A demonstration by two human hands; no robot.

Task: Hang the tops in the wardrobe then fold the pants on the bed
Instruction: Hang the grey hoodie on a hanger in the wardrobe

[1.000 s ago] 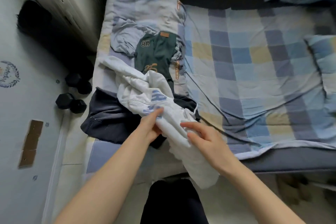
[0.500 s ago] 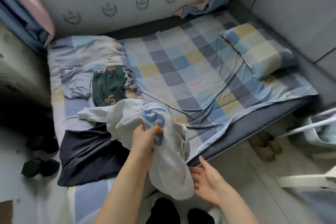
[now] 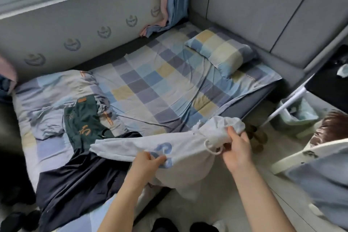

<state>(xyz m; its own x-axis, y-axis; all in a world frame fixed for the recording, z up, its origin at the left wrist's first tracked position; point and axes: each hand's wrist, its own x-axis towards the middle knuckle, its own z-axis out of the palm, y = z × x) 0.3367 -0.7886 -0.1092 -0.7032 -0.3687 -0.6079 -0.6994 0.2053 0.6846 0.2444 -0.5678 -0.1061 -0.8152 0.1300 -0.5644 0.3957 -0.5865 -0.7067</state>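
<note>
On the bed (image 3: 169,84), taking the pillow (image 3: 220,52) as the mark, the clothes are lying well away at the opposite end: a grey-blue top (image 3: 47,118) farthest off, green pants (image 3: 82,120) beside it, and dark pants (image 3: 79,181) spilling over the near edge. Nearer the pillow's side, the white hoodie (image 3: 188,152) is hanging off the bed's near edge between both hands. The left hand (image 3: 146,164) is pinching the cloth at the blue print; the right hand (image 3: 237,147) is gripping the bunched hood end, fingers (image 3: 232,133) curled round it, the drawstring (image 3: 211,147) looping loose just below. It is looking soft, light and floppy — likely to sag and trail, so the shoulders seem the better hold for hanging. The checked stretch toward the pillow is giving flat room for folding. Past the pillow's end, a white rack (image 3: 286,103) and another person (image 3: 331,132) are crowding the floor — a swing that way could snag.
</note>
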